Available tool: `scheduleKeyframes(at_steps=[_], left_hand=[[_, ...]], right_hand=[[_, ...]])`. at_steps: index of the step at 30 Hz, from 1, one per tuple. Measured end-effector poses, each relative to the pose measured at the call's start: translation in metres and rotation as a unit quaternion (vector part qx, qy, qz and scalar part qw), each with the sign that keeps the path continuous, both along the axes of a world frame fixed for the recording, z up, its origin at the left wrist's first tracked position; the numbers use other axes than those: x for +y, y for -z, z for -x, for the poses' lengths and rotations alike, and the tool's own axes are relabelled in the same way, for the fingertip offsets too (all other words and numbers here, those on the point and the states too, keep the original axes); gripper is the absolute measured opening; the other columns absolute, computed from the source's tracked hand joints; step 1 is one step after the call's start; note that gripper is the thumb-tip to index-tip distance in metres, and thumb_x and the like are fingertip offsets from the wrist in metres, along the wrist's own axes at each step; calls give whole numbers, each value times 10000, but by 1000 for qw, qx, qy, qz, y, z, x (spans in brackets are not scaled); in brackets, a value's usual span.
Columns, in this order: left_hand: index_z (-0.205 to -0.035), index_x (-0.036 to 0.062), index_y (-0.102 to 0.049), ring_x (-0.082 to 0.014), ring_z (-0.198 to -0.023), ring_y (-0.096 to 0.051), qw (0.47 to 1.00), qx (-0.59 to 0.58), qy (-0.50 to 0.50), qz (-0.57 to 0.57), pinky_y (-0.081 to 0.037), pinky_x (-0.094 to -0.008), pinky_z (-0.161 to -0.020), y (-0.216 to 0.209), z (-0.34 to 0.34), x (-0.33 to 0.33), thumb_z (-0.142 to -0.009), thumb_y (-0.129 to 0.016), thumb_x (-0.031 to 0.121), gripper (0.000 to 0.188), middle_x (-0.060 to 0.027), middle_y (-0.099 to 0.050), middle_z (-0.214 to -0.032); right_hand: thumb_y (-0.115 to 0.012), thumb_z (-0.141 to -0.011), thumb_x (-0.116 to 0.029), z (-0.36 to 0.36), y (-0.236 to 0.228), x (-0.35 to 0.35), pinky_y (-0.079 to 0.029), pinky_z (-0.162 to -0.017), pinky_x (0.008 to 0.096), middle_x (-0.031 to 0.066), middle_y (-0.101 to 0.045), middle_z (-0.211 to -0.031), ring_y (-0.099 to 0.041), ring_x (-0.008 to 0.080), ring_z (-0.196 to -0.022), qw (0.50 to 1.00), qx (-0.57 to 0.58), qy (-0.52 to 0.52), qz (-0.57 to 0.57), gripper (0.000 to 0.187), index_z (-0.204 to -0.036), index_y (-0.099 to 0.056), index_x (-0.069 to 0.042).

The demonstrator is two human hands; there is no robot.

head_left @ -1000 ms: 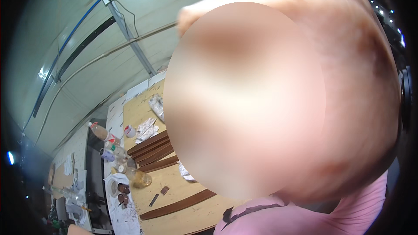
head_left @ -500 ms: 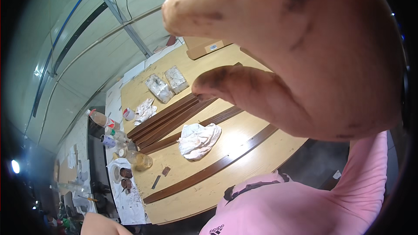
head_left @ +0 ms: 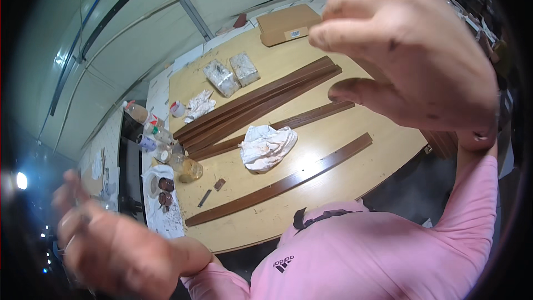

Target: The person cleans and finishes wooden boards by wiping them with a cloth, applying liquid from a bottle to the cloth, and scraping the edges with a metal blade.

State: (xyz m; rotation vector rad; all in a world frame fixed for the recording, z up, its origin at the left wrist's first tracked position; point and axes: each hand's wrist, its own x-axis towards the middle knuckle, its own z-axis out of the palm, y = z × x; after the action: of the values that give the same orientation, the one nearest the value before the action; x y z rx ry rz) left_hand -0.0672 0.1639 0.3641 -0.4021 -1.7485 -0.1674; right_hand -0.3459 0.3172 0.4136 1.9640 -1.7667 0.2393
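Observation:
My right hand (head_left: 411, 61) is raised high above the right side of the table, nothing in it. Its fingers curve forward with the thumb held apart, and dark stains mark the skin. At the lower left, my left hand (head_left: 114, 244) is up too, blurred by motion. Its fingers look loosely bent and apart, with nothing visible in them. Below the hands, a single brown wooden strip (head_left: 283, 182) lies along the table's near side. A crumpled white cloth (head_left: 267, 149) rests in the middle, against another brown strip (head_left: 319, 113).
More brown strips (head_left: 261, 91) lie bundled on the table (head_left: 355, 161). Beyond them are two wrapped blocks (head_left: 222, 78) and a cardboard box (head_left: 288, 25). Plastic bottles (head_left: 141, 114), a jar (head_left: 189, 169) and small brown pots (head_left: 165, 199) crowd the left edge, near a flat dark blade-like piece (head_left: 204, 198).
My right hand has drawn away to the right and looks smaller, uncovering the box and strip ends. My left hand has come into view at the lower left. The view has shifted.

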Motion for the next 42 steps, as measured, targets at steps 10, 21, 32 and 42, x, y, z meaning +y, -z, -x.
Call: scheduleKeyframes(at_steps=[10,21,32,42], left_hand=[[-1025,-36,-647,-159,-999,-602,762,-233,-71,-600,-435,-295,-933,210,33,-41,-830,-557,-40,214,-107,-665,-1014],[-1079,6,-644,-277,-1015,-612,698,-369,-268,-552,-459,-343,-904,349,12,-57,-815,-594,40,271,-150,-653,-1052],[-1173,64,-573,-361,-1166,-464,717,-516,-426,-194,-391,-433,-991,389,135,-91,-738,-709,174,468,-196,-502,-1269],[-1065,186,-664,-308,-980,-581,835,-480,-121,-238,-490,-401,-811,348,149,42,-710,-586,29,396,-110,-597,-1161]], right_hand=[[-667,-782,-302,73,231,-32,-495,-726,416,157,-652,-808,-635,322,-799,924,-280,70,-251,308,-934,-678,-34],[-698,-709,-118,81,411,22,-415,-975,384,225,-510,-1221,-482,363,-1158,866,-405,276,-103,397,-1082,-621,-10],[-718,-585,-19,112,438,38,-397,-1012,387,198,-501,-1215,-458,360,-1167,847,-434,295,-89,526,-1096,-597,-25],[-710,-495,21,136,435,49,-454,-891,343,109,-574,-996,-559,278,-977,818,-532,213,-45,476,-959,-619,-25]])
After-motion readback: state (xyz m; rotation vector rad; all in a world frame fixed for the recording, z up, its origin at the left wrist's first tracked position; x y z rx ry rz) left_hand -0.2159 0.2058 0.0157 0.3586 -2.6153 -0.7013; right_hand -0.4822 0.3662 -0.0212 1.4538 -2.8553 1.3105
